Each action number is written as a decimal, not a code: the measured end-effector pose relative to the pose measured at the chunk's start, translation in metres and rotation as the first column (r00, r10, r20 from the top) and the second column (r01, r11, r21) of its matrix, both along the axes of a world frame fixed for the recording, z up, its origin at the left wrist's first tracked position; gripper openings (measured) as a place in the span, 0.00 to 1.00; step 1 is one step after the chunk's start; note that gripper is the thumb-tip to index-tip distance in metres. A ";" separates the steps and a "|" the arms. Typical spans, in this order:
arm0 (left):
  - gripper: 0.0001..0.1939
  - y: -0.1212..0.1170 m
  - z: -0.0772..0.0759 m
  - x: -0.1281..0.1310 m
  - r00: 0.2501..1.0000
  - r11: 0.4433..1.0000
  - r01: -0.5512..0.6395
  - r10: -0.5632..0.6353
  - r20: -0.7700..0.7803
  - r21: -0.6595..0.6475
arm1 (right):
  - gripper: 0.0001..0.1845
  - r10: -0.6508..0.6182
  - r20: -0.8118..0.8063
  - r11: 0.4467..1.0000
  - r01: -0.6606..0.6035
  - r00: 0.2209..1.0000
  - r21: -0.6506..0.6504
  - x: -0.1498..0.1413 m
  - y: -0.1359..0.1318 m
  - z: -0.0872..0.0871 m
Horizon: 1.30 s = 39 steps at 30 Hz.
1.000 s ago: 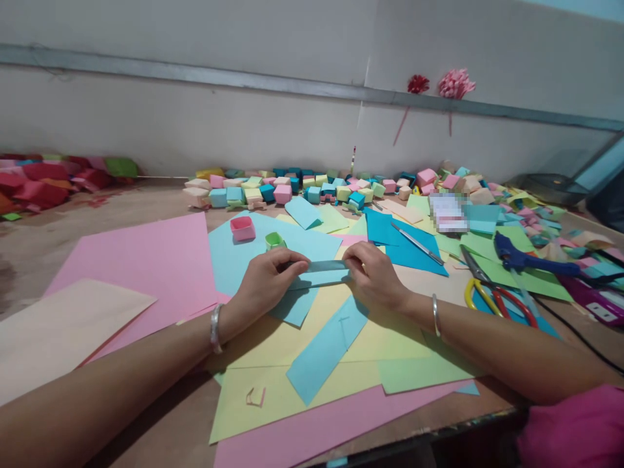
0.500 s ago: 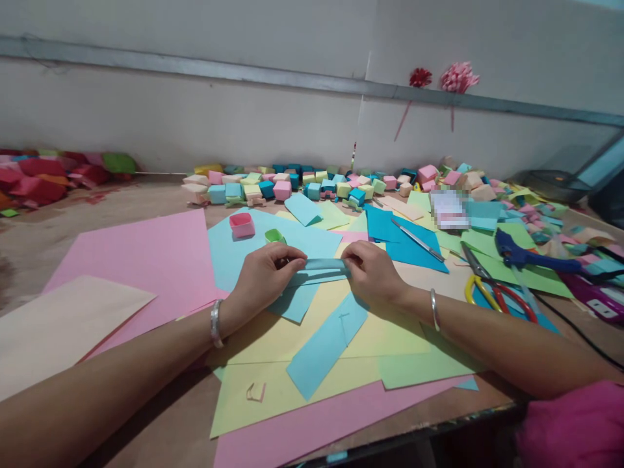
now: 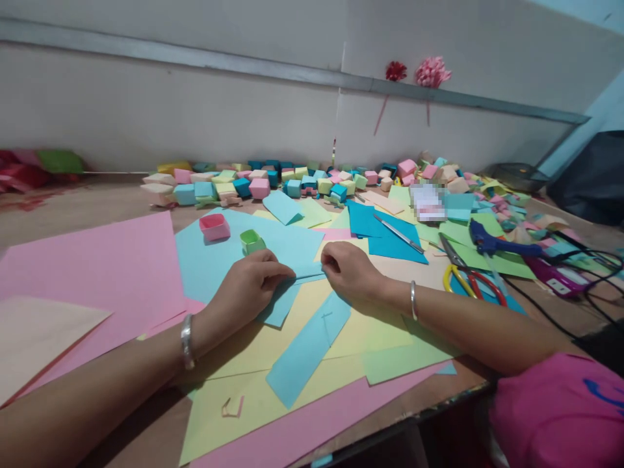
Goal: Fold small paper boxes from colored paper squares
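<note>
Blue paper strip: left end pinched by left hand, right end by right hand, fingers curled in. Beyond strip, leftward: green paper box.

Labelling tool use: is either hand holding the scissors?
No, the scissors lie apart, off to the right, while the left hand and right hand hold a light-blue paper strip.
</note>
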<state>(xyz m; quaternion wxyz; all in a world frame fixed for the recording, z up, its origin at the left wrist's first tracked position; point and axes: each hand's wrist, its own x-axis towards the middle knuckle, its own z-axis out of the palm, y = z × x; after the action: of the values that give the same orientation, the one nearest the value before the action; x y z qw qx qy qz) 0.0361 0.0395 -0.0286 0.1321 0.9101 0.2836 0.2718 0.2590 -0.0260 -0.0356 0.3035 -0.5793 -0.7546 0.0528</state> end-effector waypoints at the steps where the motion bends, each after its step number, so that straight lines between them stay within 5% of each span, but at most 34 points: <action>1: 0.15 0.000 -0.001 0.000 1.000 1.000 0.004 -0.004 -0.025 -0.002 | 0.07 -0.002 0.004 1.000 0.002 1.000 -0.009 -0.001 0.000 0.001; 15: 0.19 -0.002 0.002 0.000 0.991 0.999 -0.014 0.008 -0.137 -0.044 | 0.09 -0.032 -0.002 0.994 0.032 0.999 -0.100 0.000 0.001 0.001; 21: 0.17 -0.001 0.001 0.000 0.993 0.998 -0.016 0.008 -0.115 -0.069 | 0.09 -0.035 0.213 0.999 0.031 0.976 0.023 0.003 0.002 -0.001; 26: 0.17 -0.005 0.006 0.001 0.993 0.998 0.001 -0.008 -0.114 -0.057 | 0.13 0.010 0.546 0.989 -0.090 0.838 0.121 -0.001 -0.004 0.000; 32: 0.15 -0.006 0.007 0.002 0.991 0.999 0.005 -0.012 -0.131 -0.051 | 0.15 0.079 0.708 0.970 -0.218 0.702 0.108 -0.008 -0.013 0.008; 39: 0.17 -0.003 0.006 0.001 0.990 0.996 -0.010 -0.003 -0.142 -0.090 | 0.12 0.080 0.877 0.992 -0.127 0.474 -0.022 -0.014 -0.035 0.024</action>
<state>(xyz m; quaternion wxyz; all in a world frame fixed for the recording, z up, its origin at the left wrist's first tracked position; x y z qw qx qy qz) 0.0372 0.0363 -0.0231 0.1523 0.9197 0.3059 0.1933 0.2449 -0.0613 -0.0121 -0.1138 -0.4717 -0.8383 -0.2486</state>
